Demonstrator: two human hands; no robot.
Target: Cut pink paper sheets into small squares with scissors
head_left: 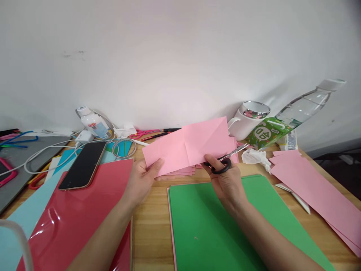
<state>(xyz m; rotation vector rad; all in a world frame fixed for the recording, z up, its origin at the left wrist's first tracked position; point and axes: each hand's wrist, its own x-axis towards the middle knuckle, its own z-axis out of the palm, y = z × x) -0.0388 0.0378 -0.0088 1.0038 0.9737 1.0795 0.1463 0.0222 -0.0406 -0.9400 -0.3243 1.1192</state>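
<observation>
Between my two hands a creased pink sheet of paper (186, 145) is held up above the table. My left hand (143, 177) pinches its lower left corner, thumb in front. At its lower right edge, my right hand (225, 180) has the thumb on the paper and also holds a pair of scissors (225, 162) with black handles, the metal blades pointing up and to the right, away from the sheet. Behind and below the sheet lie more pink paper pieces (180, 171), partly hidden. Under my right hand is a stack of green paper (197, 218).
On the left, a phone (84, 165) rests on a red plastic-wrapped paper pack (90, 203), near a white cable and a small bottle (94, 122). Toward the wall on the right stand a white mug (245, 120) and a leaning water bottle (307, 103). Pink strips (316, 188) lie at right.
</observation>
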